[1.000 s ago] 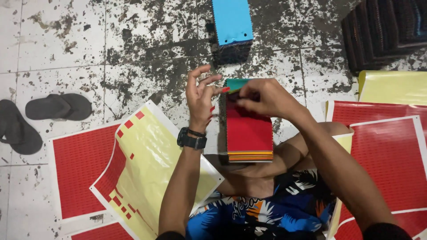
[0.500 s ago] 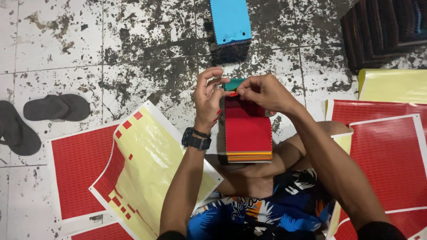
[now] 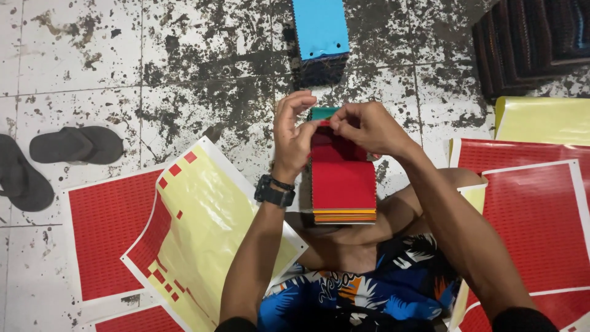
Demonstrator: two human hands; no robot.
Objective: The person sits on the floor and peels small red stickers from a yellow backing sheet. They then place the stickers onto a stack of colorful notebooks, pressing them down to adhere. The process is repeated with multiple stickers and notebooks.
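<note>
A stack of colour swatch cards (image 3: 343, 184), red on top with orange and yellow edges below, rests on my lap. My left hand (image 3: 293, 136) holds its upper left corner, a black watch on the wrist. My right hand (image 3: 367, 127) pinches the top edge of the red card beside a green tab (image 3: 322, 113). Both hands meet at the stack's far end, fingertips nearly touching.
A blue swatch stack (image 3: 319, 31) lies on the stained tile floor ahead. Red sticker sheets (image 3: 104, 227) and a partly peeled yellow backing sheet (image 3: 209, 221) lie left; more red sheets (image 3: 534, 221) right. Black sandals (image 3: 74, 144) at left, dark fabric books (image 3: 534, 43) top right.
My hands have shifted slightly on the stack's top edge; the left fingers have come closer to the right hand's pinch. The stack stays on my lap.
</note>
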